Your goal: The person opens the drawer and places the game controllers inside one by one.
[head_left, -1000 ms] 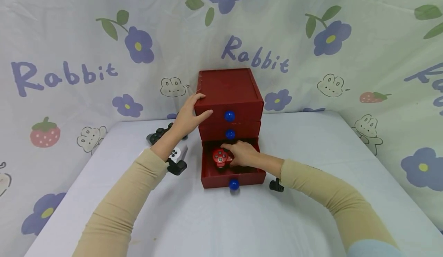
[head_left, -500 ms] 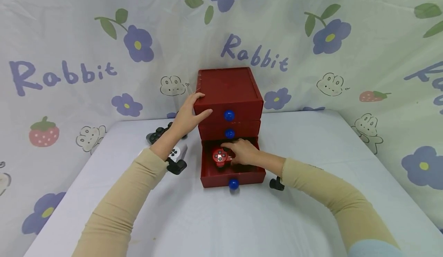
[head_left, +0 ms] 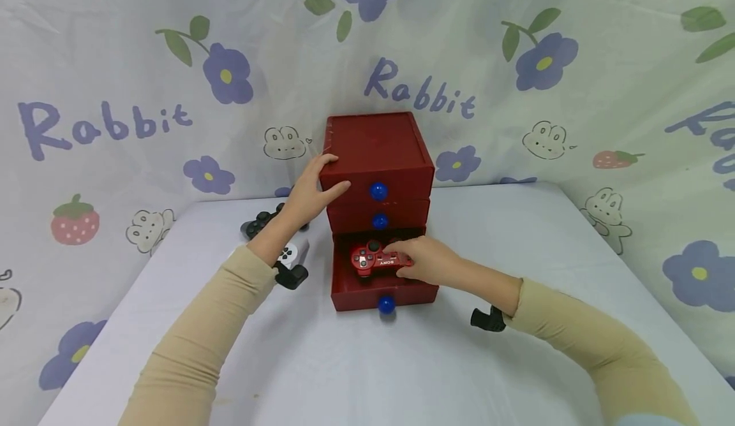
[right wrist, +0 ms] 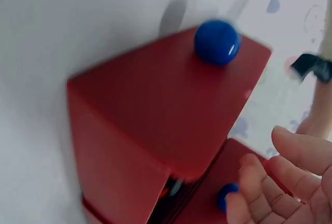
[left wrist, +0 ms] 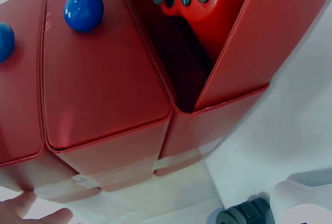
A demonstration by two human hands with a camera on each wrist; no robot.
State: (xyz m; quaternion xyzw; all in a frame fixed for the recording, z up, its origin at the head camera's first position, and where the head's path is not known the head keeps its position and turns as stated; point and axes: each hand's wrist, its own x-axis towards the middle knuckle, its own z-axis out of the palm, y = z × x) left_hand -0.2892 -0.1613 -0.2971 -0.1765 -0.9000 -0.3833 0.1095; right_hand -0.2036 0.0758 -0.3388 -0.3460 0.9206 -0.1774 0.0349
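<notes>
A red game controller lies in the pulled-out bottom drawer of a dark red cabinet with blue knobs. Over the drawer's right side is my right hand, its fingers by the controller's right end, partly covering it. In the right wrist view, that hand has loosely bent fingers with nothing in them. My left hand rests at the cabinet's top left front corner, thumb spread toward the front face. Only a few left fingers show in the left wrist view, beside the cabinet.
Left of the cabinet, partly behind my left arm, are a black game controller and a white one. Everything stands on a white-covered table. A patterned curtain hangs behind. Each wrist carries a black camera mount.
My right hand has let go of the red controller and drawn back to the right, so more of the controller shows. The left hand stays in place on the cabinet.
</notes>
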